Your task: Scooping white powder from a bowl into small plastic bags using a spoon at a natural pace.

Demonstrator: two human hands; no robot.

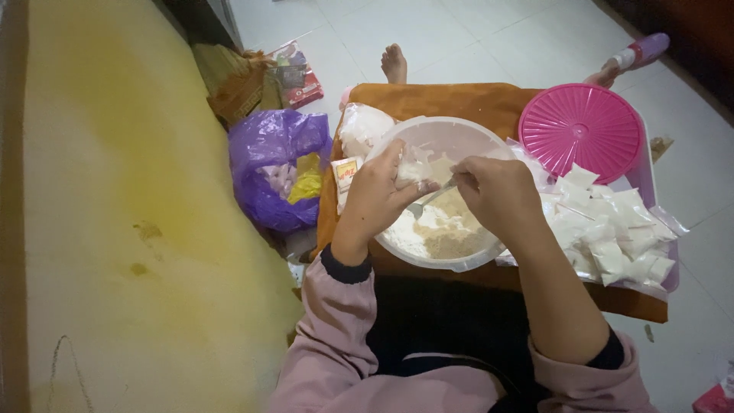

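A clear plastic bowl (428, 134) rests on my orange-covered lap and holds white and tan powder (447, 233). Over the bowl my left hand (378, 195) pinches a small clear plastic pouch (415, 170) with white powder inside. My right hand (497, 191) grips the handle of a metal spoon (428, 200), whose tip points toward the pouch. Both hands are close together above the powder.
A tray with several filled white pouches (612, 237) lies to the right, beside a round pink lid (581, 130). At the left, a purple plastic bag (275, 164) sits against a yellow mattress (115, 206). A bare foot (394, 63) rests on the white tiled floor.
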